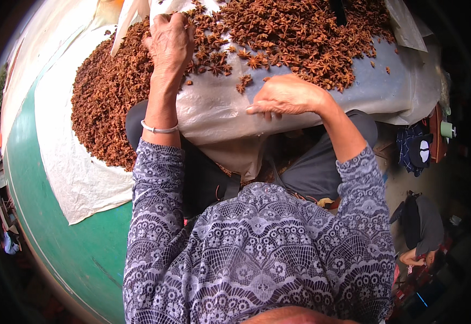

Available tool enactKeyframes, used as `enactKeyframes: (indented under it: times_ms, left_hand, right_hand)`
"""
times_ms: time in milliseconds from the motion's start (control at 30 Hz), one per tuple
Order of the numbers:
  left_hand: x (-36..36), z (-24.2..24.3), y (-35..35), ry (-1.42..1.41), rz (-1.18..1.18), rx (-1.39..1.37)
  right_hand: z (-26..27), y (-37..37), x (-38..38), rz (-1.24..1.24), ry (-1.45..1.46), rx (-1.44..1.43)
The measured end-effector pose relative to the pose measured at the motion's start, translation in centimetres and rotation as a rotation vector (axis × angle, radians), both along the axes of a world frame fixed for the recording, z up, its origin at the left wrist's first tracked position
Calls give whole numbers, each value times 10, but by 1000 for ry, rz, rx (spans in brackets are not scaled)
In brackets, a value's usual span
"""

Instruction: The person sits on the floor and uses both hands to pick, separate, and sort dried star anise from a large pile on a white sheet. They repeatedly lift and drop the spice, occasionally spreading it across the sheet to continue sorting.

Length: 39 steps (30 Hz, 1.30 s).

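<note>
My left hand (172, 40) is over the scattered star anise (215, 60) at the top of the view, its fingers curled and mostly hidden behind the knuckles. A silver bangle (159, 128) circles the left wrist. My right hand (290, 97) hovers at or over the near edge of a large heap of star anise (296, 36), fingers bent down and thumb side hidden. Whether either hand holds a piece does not show. A small loose cluster (243, 83) lies on the plastic sheet (219, 113), left of the right hand.
To the left a second, darker heap of star anise (106, 101) rests on a white sheet (59, 174) over the green floor (85, 243). A dark upright object (338, 11) stands in the right heap. Another person (424, 227) bends over at the right.
</note>
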<state>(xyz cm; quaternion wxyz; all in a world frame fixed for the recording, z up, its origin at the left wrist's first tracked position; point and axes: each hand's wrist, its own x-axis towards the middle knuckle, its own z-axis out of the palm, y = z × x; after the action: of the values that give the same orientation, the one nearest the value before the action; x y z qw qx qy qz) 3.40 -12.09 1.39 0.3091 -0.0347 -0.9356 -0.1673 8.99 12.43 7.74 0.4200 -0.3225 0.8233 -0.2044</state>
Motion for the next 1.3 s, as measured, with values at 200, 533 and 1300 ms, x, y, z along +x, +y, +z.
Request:
enactKeyframes:
  times_ms: [200,533,1300]
  left_hand:
    - [8,-14,34,-294,-432,-52]
    - [6,2,50,-360,-569,565]
    - [44,-5,48,-838,-568,502]
  right_hand:
    - [-88,2,-29,-238,1082,-371]
    - [-49,-22,-67,-576,1028,-950]
    - [-86,-1,-27,-534,817,-470]
